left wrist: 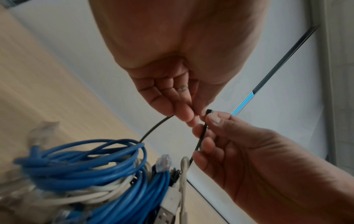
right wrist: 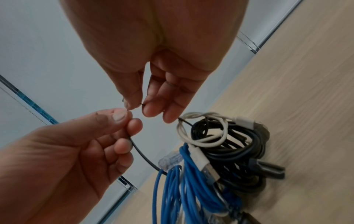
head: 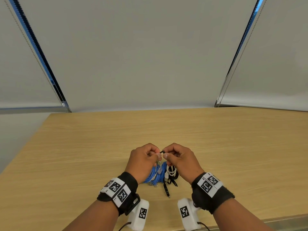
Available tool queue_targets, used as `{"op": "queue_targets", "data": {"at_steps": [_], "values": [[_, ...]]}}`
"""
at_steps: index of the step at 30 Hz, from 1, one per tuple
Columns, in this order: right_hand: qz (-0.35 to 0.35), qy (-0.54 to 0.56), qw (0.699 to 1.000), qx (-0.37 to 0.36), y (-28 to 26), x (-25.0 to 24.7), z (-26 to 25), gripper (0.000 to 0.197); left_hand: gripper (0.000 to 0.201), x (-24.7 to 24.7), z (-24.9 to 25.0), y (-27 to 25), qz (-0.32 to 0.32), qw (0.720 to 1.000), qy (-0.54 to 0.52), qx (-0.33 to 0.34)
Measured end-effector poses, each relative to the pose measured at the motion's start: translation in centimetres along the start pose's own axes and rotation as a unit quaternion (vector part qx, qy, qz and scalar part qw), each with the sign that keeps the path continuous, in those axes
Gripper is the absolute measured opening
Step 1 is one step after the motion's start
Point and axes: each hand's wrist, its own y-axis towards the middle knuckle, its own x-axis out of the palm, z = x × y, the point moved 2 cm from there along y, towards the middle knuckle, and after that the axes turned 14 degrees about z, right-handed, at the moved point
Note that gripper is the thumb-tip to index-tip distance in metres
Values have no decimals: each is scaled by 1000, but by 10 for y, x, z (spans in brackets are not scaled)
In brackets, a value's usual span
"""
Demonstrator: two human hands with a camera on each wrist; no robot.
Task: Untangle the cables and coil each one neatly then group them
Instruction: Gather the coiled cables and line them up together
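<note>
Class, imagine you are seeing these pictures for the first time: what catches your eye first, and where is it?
Two hands meet over the wooden table, the left hand and right hand each pinching a thin black tie. Just beneath them, bright blue cables lie bunched on the left against black cables on the right.

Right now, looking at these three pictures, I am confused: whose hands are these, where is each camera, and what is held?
No machine: a person works with two bare hands. The wide picture comes from a camera on the head, looking down. The other two come from the wrist cameras, looking along the fingers. On the wooden table rests a bundle of blue, white and black cables. The left hand and the right hand each pinch a thin black tie that runs down into the bundle.
</note>
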Motion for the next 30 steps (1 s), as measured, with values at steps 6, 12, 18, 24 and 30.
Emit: {"op": "queue_targets", "data": {"at_steps": [6,12,18,24,30], "values": [[12,23,999,26,2,0,2,12,16,1,1,0,0,1000,-2,3],[-2,23,999,25,4,0,2,17,14,2,0,3,2,1000,-5,0],[-1,22,999,28,8,2,3,20,15,3,0,4,-1,1000,-6,6],[-22,12,999,27,12,3,4,15,15,3,-2,7,3,1000,-9,1],[-5,70,995,74,16,4,9,11,15,2,-3,10,7,1000,-14,-7]]}}
